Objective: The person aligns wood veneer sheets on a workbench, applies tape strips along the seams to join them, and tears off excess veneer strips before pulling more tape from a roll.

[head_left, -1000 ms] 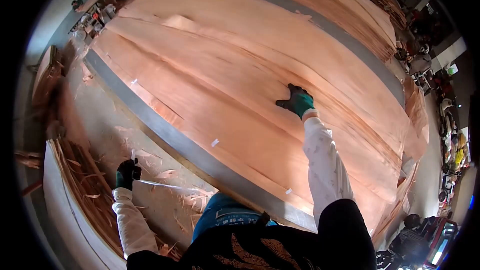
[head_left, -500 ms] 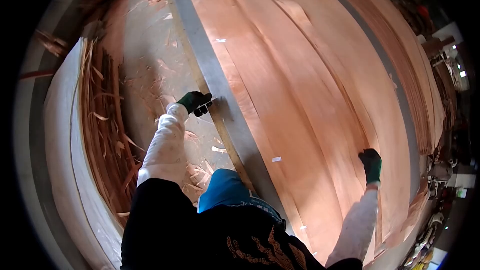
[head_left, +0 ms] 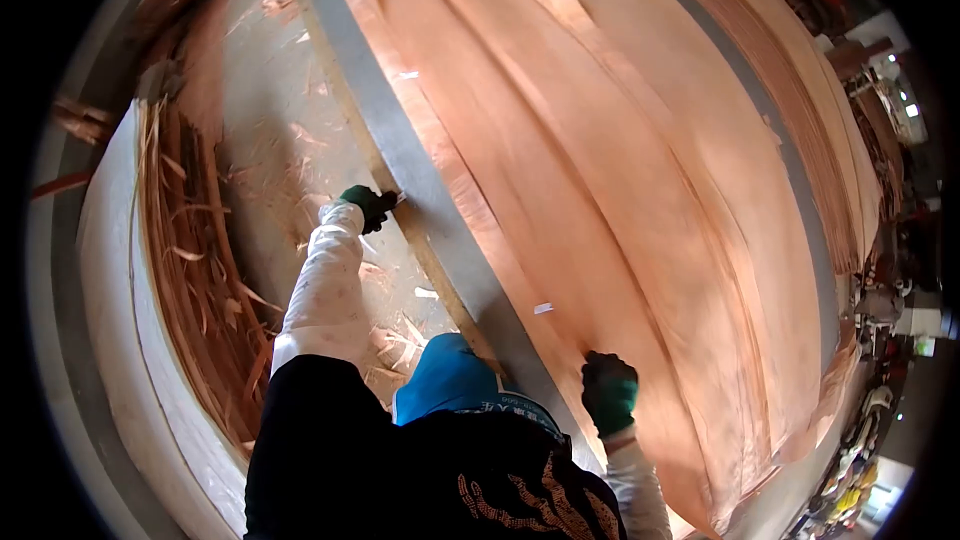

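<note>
Reddish veneer point(head_left: 600, 160) lies over the grey surface point(head_left: 430, 195), with your right hand point(head_left: 610, 392) at it, fingers curled, though whether they pinch it cannot be told, while your left hand point(head_left: 370, 208), by the surface's edge, pinches a small white piece point(head_left: 401, 197).

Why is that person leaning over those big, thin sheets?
Someone in dark green gloves is working at the wide, pinkish-brown sheets, which look like wood. Their left hand is at the grey border, with a small pale bit at its fingertips. Their right hand is curled over the sheets, but I can't tell if it's holding anything. Little white strips dot the sheets, and torn scraps lie on the floor.
</note>
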A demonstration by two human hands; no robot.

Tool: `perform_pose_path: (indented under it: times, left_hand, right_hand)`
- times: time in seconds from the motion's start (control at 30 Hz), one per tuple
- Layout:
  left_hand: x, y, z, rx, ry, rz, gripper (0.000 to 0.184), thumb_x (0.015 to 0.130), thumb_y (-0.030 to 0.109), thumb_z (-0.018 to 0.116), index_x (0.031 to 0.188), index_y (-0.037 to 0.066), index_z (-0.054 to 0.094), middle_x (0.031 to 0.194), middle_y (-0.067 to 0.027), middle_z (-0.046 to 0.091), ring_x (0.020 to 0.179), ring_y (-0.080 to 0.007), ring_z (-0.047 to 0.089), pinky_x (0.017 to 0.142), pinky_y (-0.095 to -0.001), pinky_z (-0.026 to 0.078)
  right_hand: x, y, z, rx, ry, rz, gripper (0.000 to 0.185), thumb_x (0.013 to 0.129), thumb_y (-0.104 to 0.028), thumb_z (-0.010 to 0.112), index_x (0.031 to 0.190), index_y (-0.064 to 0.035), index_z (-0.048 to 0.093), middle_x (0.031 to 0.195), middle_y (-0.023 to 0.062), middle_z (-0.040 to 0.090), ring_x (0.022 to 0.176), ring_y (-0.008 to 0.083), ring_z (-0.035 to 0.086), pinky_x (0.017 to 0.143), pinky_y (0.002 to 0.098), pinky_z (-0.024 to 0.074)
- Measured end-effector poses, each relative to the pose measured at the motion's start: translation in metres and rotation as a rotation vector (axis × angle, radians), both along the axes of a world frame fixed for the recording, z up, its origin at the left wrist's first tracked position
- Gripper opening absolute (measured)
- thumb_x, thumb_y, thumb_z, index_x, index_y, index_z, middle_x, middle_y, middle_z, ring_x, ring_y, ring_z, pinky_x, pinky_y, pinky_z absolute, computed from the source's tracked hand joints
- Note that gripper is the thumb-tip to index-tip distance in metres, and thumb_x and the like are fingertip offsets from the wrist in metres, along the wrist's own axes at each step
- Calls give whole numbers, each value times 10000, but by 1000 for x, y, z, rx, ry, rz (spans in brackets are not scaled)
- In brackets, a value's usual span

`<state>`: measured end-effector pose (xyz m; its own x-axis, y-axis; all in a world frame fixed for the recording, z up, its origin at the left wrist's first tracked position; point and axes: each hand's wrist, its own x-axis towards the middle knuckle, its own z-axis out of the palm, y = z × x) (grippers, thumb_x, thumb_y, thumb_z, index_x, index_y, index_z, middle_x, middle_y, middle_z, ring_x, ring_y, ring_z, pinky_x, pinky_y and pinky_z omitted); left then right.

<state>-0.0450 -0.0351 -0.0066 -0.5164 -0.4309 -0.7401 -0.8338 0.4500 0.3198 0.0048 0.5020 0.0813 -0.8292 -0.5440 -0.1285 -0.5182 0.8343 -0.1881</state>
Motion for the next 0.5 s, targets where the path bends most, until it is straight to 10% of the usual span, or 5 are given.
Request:
perform_pose_path:
  times: [0.17, 0.23, 0.33, 0.5]
  left_hand:
    - [-10, -12, -8, -206, 48, -182, 559, 815, 603, 611, 849, 51, 688, 745, -131, 693, 691, -253, 678, 662, -372, 537]
    - [-12, -65, -113, -454, 191, -471, 503, 787, 570, 637, 1000, 116, 683, 1009, -126, 694, 939, -288, 649, 854, -375, 501]
    - [-30, -70, -109, -380, 188, -870, 492, 791, 555, 612, 1038, 134, 672, 1054, -117, 679, 1023, -311, 621, 903, -387, 484]
    - [-24, -33, -57, -768, 190, -607, 854, 650, 565, 731, 1327, 129, 446, 1301, -224, 504, 1183, -380, 507, 1022, -401, 422]
  right_hand:
    - [8, -8, -11, -40, -89, -36, 312, 756, -206, 688, 1040, -92, 631, 862, 137, 624, 770, 316, 622, 670, 420, 497]
    - [8, -2, -6, -66, -109, -13, 383, 749, -222, 700, 1102, -95, 625, 887, 135, 629, 785, 310, 625, 684, 412, 503]
    - [-4, 17, 11, -202, -242, 13, 363, 771, -239, 675, 1104, -99, 639, 897, 134, 648, 826, 281, 642, 706, 402, 516]
    - [-89, 80, 22, -361, 110, -240, 304, 815, -196, 648, 1113, -140, 660, 875, 129, 648, 726, 291, 633, 662, 393, 522]
